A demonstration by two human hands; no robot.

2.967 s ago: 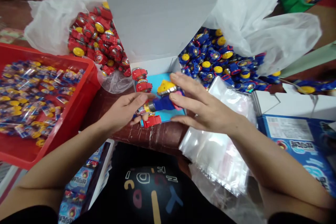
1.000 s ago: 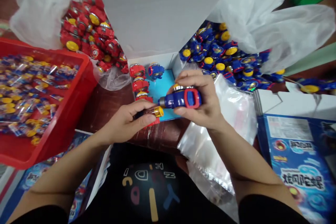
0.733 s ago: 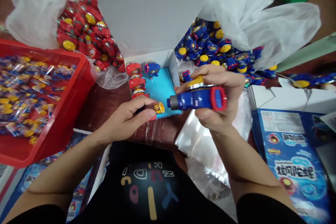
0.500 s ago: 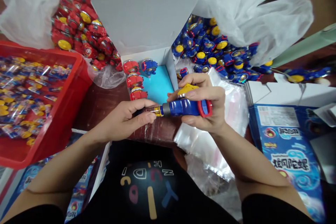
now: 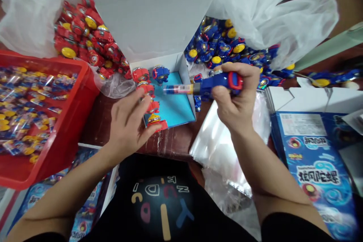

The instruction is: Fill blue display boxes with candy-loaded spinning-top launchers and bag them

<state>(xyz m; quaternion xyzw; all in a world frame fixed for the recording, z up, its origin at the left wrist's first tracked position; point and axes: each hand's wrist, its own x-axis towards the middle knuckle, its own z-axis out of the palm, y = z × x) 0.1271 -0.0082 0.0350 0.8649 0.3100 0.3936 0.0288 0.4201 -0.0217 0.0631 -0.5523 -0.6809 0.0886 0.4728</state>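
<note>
My right hand grips a blue spinning-top toy by its end with the red ring. From the toy's grey collar a clear tube with a printed label points left over the open box. Fingers spread, my left hand hovers at the box's left side, over a column of red toys; I cannot tell whether it touches them. One blue toy sits at the back of the light-blue box floor, beside the rearmost red toy.
A heap of red toys lies behind left, a heap of blue toys behind right. At left stands a red crate of small candy tubes. Clear plastic bags lie right of the box, near printed blue cartons.
My left hand has let go of the tube and moved to the left over the red toys. My right hand has carried the blue toy up and right, tube attached.
</note>
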